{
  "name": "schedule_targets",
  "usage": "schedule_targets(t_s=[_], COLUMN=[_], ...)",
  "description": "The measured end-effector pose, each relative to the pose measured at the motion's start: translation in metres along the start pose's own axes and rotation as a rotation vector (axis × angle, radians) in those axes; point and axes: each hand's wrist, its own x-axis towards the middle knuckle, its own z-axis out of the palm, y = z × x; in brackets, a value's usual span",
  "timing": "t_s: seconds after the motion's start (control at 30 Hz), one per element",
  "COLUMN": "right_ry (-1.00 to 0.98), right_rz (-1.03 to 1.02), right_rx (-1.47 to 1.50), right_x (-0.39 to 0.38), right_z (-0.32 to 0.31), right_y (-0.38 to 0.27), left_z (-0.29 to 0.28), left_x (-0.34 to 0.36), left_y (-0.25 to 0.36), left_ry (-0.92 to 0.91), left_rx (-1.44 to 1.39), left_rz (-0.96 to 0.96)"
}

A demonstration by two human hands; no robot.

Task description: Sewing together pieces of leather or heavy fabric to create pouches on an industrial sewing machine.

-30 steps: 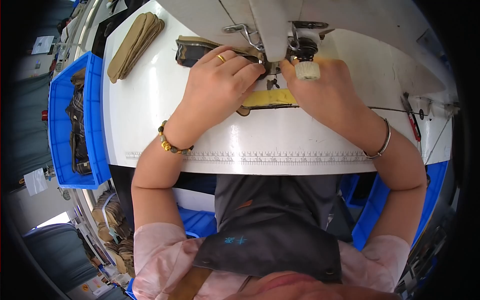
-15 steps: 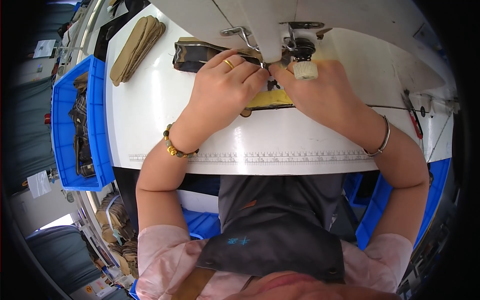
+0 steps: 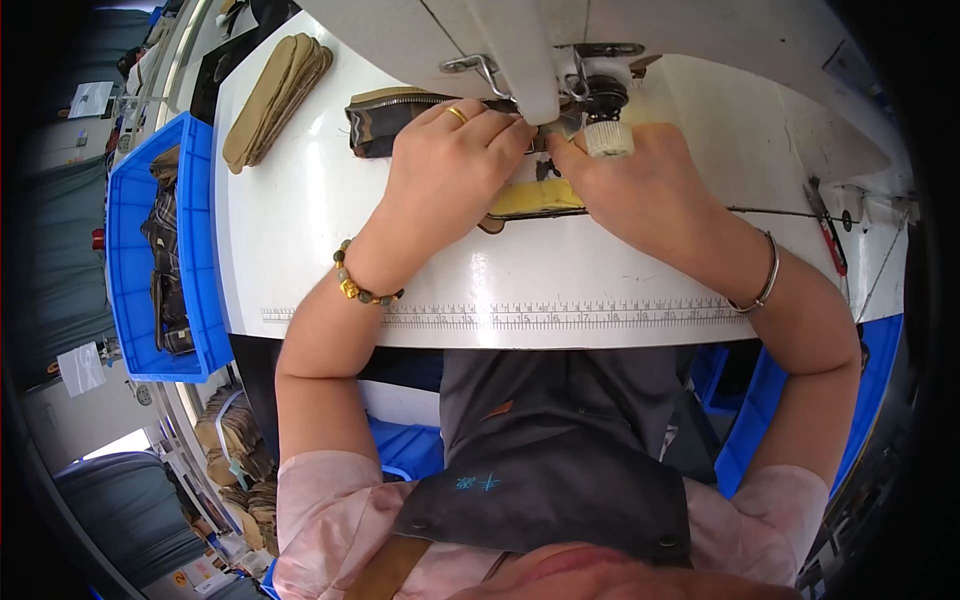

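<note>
1. Pouch (image 3: pixel 374 132), dark-patterned and zipped, lay on the white surface (image 3: pixel 350 225), its right end by the sewing machine's (image 3: pixel 540 60) foot area.
2. Left hand (image 3: pixel 450 160) lay over the pouch with bent fingers; whether it gripped or only pressed could not be told.
3. Right hand (image 3: pixel 635 180) was bent beside the machine, partly behind its pale knob (image 3: pixel 609 139); its grip could not be told.
4. Yellow strip (image 3: pixel 535 198) lay between the wrists.
5. Tan pieces (image 3: pixel 277 100) lay stacked at the left.
</note>
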Motion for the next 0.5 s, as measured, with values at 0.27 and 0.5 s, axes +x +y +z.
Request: schedule_targets(t_s=[0.27,0.5], right_ry=[-0.009,-0.070], right_rz=[-0.008,0.046], right_rx=[0.009,0.018], right_x=[0.002,0.002], right_z=[-0.001,-0.004], right_y=[0.001,-0.003], left_z=[0.002,-0.013], left_x=[0.001,-0.014], left_y=[-0.002,0.002], left_ry=[0.010,0.054], left_rx=[0.002,0.010], left_rz=[-0.025,-0.065])
